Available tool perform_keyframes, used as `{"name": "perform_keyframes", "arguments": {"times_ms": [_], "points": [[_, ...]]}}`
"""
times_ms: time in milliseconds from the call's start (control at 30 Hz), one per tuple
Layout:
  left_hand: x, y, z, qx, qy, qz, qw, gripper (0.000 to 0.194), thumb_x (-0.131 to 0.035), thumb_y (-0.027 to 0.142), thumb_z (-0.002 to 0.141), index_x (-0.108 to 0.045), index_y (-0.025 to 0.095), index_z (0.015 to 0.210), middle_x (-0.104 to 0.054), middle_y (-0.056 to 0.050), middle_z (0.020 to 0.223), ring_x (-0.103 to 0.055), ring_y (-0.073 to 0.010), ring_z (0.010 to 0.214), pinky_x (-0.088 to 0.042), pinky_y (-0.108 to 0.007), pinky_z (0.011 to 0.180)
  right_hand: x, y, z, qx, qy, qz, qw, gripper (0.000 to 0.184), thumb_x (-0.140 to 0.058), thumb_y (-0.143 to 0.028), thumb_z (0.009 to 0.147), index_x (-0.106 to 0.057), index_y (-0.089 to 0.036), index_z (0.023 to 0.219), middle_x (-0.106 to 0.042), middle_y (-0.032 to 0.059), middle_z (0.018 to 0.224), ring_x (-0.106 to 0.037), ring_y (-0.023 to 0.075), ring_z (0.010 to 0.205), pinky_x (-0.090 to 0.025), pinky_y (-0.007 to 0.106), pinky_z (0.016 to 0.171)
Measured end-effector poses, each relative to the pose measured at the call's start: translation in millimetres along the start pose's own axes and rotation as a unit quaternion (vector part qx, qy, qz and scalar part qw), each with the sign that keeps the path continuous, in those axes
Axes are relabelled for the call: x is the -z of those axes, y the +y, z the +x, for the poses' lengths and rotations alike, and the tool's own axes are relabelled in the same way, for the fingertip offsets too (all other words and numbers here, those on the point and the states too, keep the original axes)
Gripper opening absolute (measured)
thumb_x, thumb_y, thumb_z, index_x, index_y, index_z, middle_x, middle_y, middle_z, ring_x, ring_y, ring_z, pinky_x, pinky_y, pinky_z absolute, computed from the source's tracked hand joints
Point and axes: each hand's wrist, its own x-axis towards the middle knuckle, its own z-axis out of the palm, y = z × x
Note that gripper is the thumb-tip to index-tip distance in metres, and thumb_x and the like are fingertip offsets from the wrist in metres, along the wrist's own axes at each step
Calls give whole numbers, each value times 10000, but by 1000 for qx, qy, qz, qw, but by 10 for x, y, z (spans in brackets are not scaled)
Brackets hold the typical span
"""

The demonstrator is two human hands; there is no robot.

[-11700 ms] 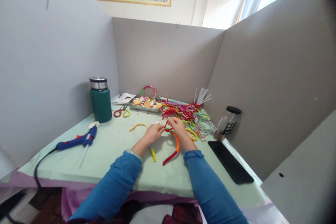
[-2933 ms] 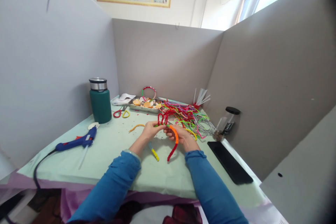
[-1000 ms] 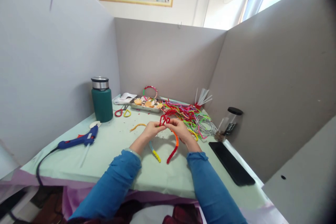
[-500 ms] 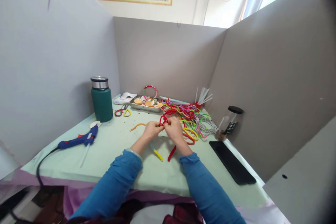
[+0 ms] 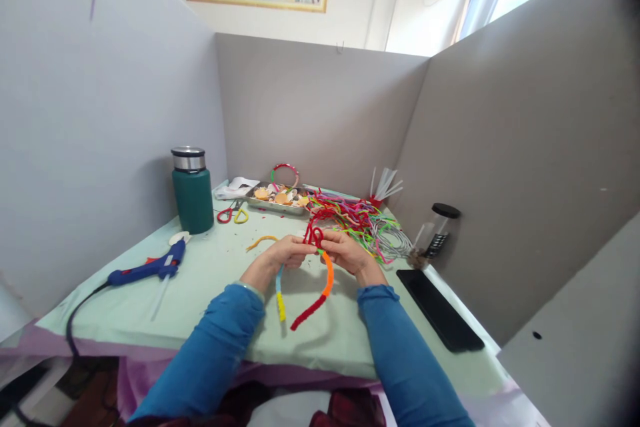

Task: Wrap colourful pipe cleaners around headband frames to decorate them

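A headband (image 5: pixel 328 273) wrapped in coloured pipe cleaners hangs from my fingers, its two ends pointing toward me. One side runs green, orange and dark red; the other shows light blue and yellow. On its top stand looped red pipe cleaners (image 5: pixel 313 235). My left hand (image 5: pixel 284 255) is closed on the top of the band, left of the loops. Pinched close by on the right, my right hand (image 5: pixel 346 252) grips near the base of the red loops and the green part. My fingers hide part of the band's top.
A heap of pipe cleaners (image 5: pixel 350 217) lies behind my hands. Beside it is a metal tray (image 5: pixel 280 207) of coloured pieces with a ring-shaped band (image 5: pixel 285 167). Scissors (image 5: pixel 233 215), a green bottle (image 5: pixel 193 200) and a glue gun (image 5: pixel 150 271) are left; a black phone-like slab (image 5: pixel 440 310) and jar (image 5: pixel 440 230) right.
The red pipe cleaner has been bent into upright loops on the headband. In the last half second the band has tilted, its ends swinging left and toward me, and my right hand has shifted right.
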Motion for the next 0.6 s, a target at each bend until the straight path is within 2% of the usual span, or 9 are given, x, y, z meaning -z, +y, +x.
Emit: {"name": "perform_keyframes", "arguments": {"times_ms": [233,433,600], "points": [[0,-30,-5,3,-102,-17,995,291,-727,351,628,-545,130,678,-281,114,343,-204,-20,302,-117,-207,378,52,78,-6,-22,-80,-7,997,385,-718,-403,659,-558,-188,937,-535,-65,523,-337,31,323,-268,182,373],[-9,-29,-28,-8,-104,-36,994,314,-717,365,634,-496,142,629,-280,114,339,-203,-18,301,-135,-203,377,17,108,6,-6,-59,-2,998,413,-698,-438,662,-501,-208,942,-494,-103,446,-249,17,265,-244,171,349],[-6,-38,-32,-8,-110,-43,993,339,-723,360,624,-453,157,605,-269,117,339,-203,-17,300,-133,-205,382,6,89,-9,-23,-78,-9,997,435,-648,-477,701,-525,-178,991,-432,-117,373,-217,21,243,-212,167,332]]}}
